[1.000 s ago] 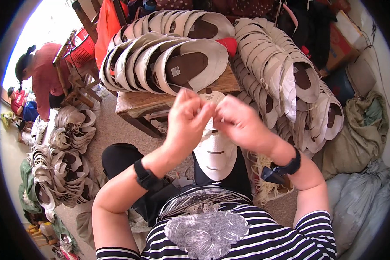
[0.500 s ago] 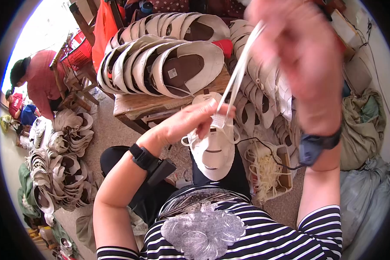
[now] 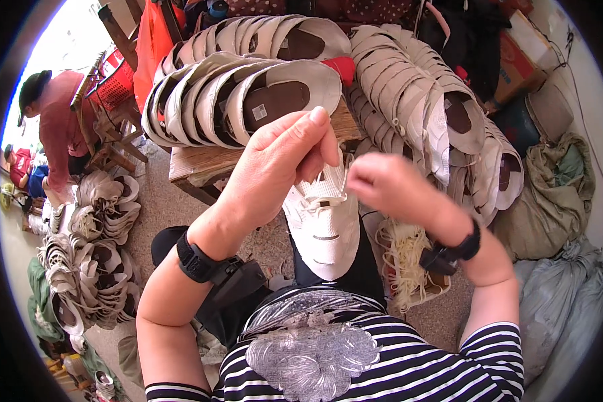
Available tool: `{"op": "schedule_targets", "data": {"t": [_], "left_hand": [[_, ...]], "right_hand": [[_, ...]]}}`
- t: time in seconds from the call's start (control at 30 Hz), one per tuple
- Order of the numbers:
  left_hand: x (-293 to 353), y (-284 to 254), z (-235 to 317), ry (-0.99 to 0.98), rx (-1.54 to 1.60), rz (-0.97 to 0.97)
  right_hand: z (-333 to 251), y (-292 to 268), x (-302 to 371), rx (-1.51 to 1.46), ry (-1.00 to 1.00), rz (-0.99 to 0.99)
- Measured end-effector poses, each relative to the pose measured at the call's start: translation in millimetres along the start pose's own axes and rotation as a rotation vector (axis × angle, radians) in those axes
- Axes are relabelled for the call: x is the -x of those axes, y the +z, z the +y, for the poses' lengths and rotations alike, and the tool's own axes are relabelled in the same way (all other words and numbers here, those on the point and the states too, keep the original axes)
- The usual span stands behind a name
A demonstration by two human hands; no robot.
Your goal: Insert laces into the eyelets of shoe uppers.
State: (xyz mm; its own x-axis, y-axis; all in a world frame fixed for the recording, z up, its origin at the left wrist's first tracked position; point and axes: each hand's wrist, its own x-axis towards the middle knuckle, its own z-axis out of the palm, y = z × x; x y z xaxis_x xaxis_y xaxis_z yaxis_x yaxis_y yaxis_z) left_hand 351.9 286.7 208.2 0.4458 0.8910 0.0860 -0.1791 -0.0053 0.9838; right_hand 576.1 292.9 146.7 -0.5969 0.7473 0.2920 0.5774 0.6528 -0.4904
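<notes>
A white mesh shoe upper point(image 3: 325, 224) rests in the person's lap at picture centre. The left hand point(image 3: 285, 157), at eleven o'clock from it, pinches its top edge with fingers pressed together. The right hand point(image 3: 382, 184), at two o'clock, is closed in a loose fist just beside it. Beyond, at twelve o'clock, a wooden bench point(image 3: 194, 164) carries stacked pale shoe uppers with brown insoles point(image 3: 248, 94).

Workshop clutter around your wooden bench point(image 3: 194, 167).

On the bench you have a row of white shoe uppers point(image 3: 248, 94) leaning edge to edge; right of it, a bigger heap of uppers point(image 3: 442, 114) spills toward grey sacks point(image 3: 549, 201). Left of the bench, more uppers point(image 3: 94, 254) lie piled on the floor, and a person in a red top point(image 3: 57, 127) bends beside a red basket point(image 3: 117, 80). Below the bench's right end lies a bundle of pale laces point(image 3: 405, 258).
</notes>
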Motion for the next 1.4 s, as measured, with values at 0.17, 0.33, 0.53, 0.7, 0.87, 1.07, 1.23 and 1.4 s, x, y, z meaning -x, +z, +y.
{"op": "schedule_targets", "data": {"t": [0.17,0.33,0.53,0.7,0.87,1.07,1.23,1.4], "left_hand": [[-5,-7,-17,0.08,0.035,0.039],[-6,-7,-22,0.087,0.085,0.043],[5,-2,-17,0.02,-0.022,0.103],[8,-5,-24,0.051,-0.076,0.167],[5,4,-22,0.042,-0.05,0.163],[11,11,10,0.122,0.041,0.098],[23,15,30,0.139,0.063,-0.022],[14,15,20,0.153,0.018,-0.063]], "right_hand": [[-3,38,22,-0.132,0.192,-0.01],[19,52,27,-0.53,0.431,-0.023],[11,43,28,-0.255,0.051,0.056],[19,41,23,-0.096,-0.175,0.081],[10,61,18,-0.091,-0.128,0.361],[29,81,34,0.007,-0.133,0.422],[28,78,38,-0.13,-0.076,0.435],[4,40,3,-0.554,0.174,0.295]]}}
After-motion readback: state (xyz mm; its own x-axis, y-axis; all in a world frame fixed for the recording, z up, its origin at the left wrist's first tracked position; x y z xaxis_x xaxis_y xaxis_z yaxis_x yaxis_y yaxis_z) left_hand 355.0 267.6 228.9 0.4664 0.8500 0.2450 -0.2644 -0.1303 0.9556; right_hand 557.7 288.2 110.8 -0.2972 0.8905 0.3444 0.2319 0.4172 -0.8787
